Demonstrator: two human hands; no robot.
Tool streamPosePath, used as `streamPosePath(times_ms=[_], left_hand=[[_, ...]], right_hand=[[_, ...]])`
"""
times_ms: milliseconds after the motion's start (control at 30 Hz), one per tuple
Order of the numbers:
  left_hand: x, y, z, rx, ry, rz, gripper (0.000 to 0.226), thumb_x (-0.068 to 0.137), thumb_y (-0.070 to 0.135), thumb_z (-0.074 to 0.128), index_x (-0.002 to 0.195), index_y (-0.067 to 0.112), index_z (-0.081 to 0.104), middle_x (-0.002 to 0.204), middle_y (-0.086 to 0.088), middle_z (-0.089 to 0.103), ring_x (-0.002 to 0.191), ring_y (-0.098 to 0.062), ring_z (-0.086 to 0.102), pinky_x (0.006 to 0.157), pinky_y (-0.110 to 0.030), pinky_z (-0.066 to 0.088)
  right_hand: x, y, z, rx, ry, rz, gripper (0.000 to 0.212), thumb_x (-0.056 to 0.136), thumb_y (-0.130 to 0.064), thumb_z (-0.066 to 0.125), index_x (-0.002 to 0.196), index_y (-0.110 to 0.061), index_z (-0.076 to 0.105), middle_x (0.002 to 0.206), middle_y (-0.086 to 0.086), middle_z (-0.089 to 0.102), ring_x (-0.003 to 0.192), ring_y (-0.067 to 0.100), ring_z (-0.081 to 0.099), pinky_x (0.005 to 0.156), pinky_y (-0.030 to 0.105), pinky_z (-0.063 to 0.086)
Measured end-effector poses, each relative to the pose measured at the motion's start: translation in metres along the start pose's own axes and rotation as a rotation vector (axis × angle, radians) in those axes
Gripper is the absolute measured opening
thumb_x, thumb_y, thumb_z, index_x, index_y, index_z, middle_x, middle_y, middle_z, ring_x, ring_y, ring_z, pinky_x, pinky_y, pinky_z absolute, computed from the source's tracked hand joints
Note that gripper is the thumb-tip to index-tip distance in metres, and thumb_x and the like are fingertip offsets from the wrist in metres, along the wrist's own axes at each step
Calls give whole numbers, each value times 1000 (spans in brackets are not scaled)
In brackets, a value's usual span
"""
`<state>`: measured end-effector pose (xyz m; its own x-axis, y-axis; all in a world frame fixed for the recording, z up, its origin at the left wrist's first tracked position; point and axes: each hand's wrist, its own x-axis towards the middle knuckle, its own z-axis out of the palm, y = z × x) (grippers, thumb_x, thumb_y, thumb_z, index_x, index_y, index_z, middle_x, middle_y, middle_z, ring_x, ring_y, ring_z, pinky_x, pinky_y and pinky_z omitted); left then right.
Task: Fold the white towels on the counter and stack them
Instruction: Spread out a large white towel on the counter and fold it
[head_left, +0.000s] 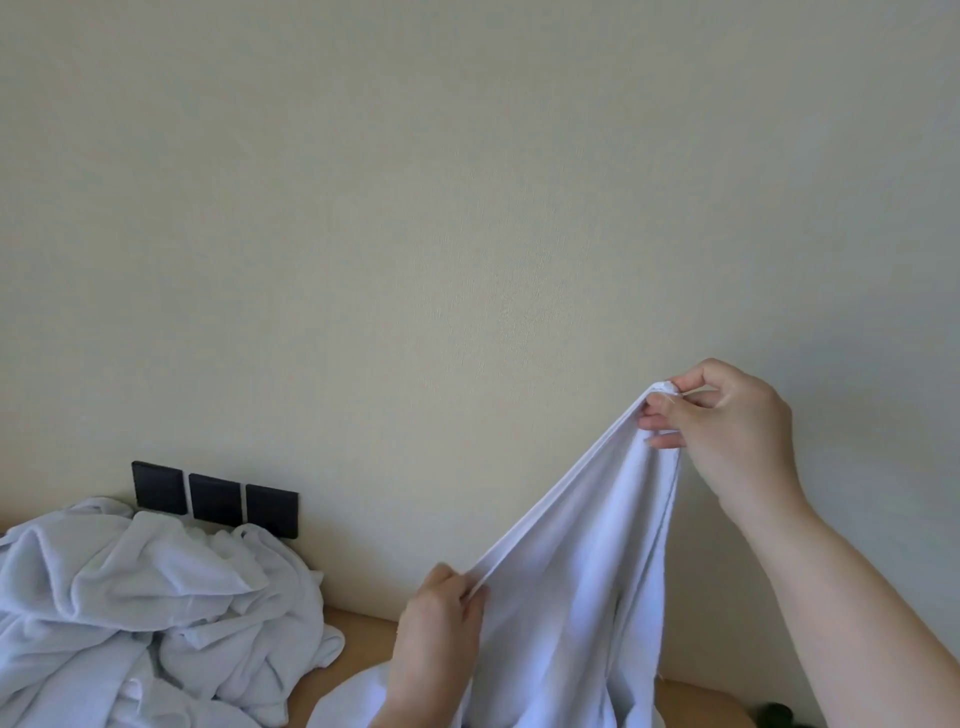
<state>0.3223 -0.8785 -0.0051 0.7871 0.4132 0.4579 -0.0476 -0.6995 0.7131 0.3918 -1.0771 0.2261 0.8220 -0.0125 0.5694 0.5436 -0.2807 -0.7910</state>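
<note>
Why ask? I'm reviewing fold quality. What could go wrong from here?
The right hand only pinches a corner of the raised towel, so it could slip free. The left hand holds the hem lower, so the fold may come out crooked. Its lower part bunches near the crumpled pile and might tangle.

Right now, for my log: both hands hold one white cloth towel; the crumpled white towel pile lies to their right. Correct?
No: head view shows the crumpled white towel pile left of the left hand and right hand holding the white cloth towel.
</note>
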Motion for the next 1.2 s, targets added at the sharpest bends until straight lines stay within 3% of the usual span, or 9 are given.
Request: streamPosePath(times_ms=[167, 233, 300, 367, 467, 600, 733, 1067, 1200], left_hand=[[-25, -52, 17, -102, -11, -69, 31, 64, 14, 73, 88, 25, 56, 58, 26, 29, 58, -8, 50, 49, -8, 29], [-29, -69, 22, -104, 2, -102, 28, 62, 16, 69, 85, 24, 54, 59, 19, 37, 60, -4, 48, 52, -3, 30], [-25, -72, 13, -82, 76, -87, 15, 73, 19, 68, 79, 22, 54, 59, 13, 42, 61, -7, 50, 52, -6, 31], [-6, -65, -7, -100, 120, -236, 29, 87, 16, 70, 62, 23, 56, 55, 9, 49, 62, -14, 56, 57, -20, 38], [58, -20, -66, -137, 93, -227, 15, 90, 19, 70, 77, 11, 71, 67, -3, 66, 71, -23, 61, 62, -29, 43], [168, 86, -148, -66, 160, 45, 14, 89, 14, 69, 80, 4, 73, 72, -8, 66, 70, -24, 56, 61, -30, 34], [238, 186, -204, -119, 181, 130, 14, 90, 11, 66, 81, 8, 75, 80, -9, 69, 78, -28, 59, 63, -29, 41], [289, 338, -312, -140, 427, 329, 9, 87, 12, 71, 79, 11, 76, 74, -6, 68, 71, -22, 56, 56, -22, 38], [287, 353, -335, 105, 334, 371, 8, 85, 16, 73, 81, 10, 77, 77, -7, 68, 69, -19, 55, 54, -22, 37]], right_hand=[[11, 17, -18, 68, 57, 39, 17, 86, 4, 67, 74, -6, 60, 72, 15, 73, 66, 28, 74, 62, 37, 60], [14, 24, -27, 105, 74, 59, 19, 86, 5, 67, 73, -7, 59, 74, 19, 72, 66, 30, 73, 58, 35, 61], [17, 33, -38, 126, 88, 88, 17, 87, 5, 67, 75, -6, 59, 75, 20, 71, 66, 30, 73, 59, 34, 62], [24, 44, -54, 134, 108, 126, 12, 87, 5, 67, 80, -1, 59, 73, 20, 71, 66, 31, 73, 61, 35, 62], [41, 61, -84, 214, 144, 217, 11, 87, 7, 65, 85, 2, 56, 64, 17, 71, 67, 33, 73, 58, 30, 61], [70, 58, -111, 445, 226, 263, 20, 90, 11, 59, 86, -5, 49, 67, 22, 69, 76, 34, 71, 53, 25, 58], [107, 18, -127, 586, 232, 212, 23, 90, 13, 57, 84, -6, 47, 70, 26, 67, 63, 28, 73, 52, 27, 59], [183, -110, -172, 822, 356, -35, 22, 91, 16, 55, 84, -4, 46, 83, 31, 61, 63, 29, 69, 54, 29, 60], [197, -142, -194, 792, 343, -91, 18, 91, 13, 56, 87, -2, 47, 82, 32, 60, 57, 29, 70, 50, 29, 59]])
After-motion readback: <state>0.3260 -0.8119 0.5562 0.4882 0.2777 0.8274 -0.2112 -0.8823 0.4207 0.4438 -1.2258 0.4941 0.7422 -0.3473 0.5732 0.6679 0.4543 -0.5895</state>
